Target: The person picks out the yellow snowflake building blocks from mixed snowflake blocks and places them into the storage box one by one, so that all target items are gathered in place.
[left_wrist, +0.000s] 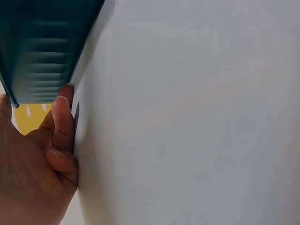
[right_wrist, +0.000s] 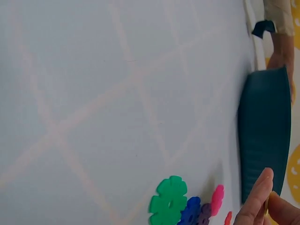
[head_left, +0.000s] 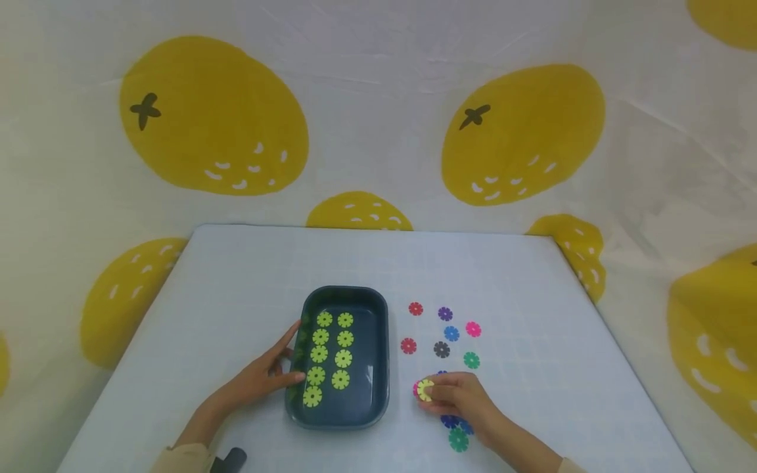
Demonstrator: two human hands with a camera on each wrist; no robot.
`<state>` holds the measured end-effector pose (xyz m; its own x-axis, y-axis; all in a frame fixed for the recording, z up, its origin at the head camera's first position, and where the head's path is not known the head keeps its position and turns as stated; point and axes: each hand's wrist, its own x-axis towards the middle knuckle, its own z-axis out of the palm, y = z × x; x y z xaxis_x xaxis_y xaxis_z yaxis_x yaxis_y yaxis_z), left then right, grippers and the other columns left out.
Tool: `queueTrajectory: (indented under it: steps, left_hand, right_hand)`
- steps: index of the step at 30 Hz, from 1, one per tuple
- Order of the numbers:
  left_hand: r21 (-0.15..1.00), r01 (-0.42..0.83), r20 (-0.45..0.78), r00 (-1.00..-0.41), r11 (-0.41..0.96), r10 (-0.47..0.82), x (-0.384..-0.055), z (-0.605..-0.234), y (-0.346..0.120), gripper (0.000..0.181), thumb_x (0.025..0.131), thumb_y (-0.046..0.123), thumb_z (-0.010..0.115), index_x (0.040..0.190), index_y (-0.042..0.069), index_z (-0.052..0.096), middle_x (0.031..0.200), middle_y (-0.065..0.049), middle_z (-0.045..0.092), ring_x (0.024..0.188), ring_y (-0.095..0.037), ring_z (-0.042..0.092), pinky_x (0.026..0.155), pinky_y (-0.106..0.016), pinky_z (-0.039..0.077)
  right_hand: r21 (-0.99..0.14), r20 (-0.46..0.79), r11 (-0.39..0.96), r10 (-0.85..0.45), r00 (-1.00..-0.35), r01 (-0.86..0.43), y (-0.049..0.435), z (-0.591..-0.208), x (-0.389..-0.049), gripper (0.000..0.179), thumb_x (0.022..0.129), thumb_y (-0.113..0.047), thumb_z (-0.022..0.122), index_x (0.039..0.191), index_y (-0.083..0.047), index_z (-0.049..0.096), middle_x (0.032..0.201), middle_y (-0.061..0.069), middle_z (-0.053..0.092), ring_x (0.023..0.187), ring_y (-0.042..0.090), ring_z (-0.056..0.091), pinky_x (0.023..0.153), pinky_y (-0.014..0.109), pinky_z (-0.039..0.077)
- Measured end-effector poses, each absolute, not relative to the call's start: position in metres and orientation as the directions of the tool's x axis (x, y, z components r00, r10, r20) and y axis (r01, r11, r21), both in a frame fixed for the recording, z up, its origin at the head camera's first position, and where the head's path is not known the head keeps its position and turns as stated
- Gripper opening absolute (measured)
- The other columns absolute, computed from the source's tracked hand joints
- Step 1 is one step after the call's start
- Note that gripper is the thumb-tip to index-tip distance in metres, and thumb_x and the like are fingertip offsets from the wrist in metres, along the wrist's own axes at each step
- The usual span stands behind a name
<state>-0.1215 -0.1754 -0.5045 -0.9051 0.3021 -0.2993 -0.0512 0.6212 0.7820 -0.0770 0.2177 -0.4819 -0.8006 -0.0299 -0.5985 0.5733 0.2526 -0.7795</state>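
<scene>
My left hand rests against the left side of a dark teal tray, its thumb on the rim and index finger along the outer wall; the other fingers bend loosely beneath in the left wrist view. Two columns of yellow-green notched snowflake discs, among them a top-left one, lie flat in the tray's left and middle. To the right of the tray, my right hand pinches a yellow snowflake disc between thumb and fingers. A pink edge shows behind that disc. Blue discs lie partly hidden under this hand.
Loose discs lie right of the tray: red, purple, blue, pink, black and green. Another green disc is nearest the front. Behind the white table hangs a fruit-patterned cloth.
</scene>
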Motion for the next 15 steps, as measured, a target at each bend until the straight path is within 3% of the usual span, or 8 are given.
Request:
queueTrajectory:
  steps: [15]
  left_hand:
    - [0.78,-0.062,-0.303,-0.908,0.623,0.289,-0.121,-0.506,-0.175,0.097,0.086,0.045,0.074,0.158,0.044,0.009,0.122,-0.009,0.053,0.08,-0.015,0.048,0.066,-0.029,0.04]
  right_hand:
    - [-0.818,-0.569,0.206,-0.154,-0.807,0.538,0.196,-0.457,-0.085,0.037,0.09,-0.018,0.072,0.12,0.003,0.067,0.105,0.012,0.074,0.092,0.021,0.074,0.079,0.027,0.055]
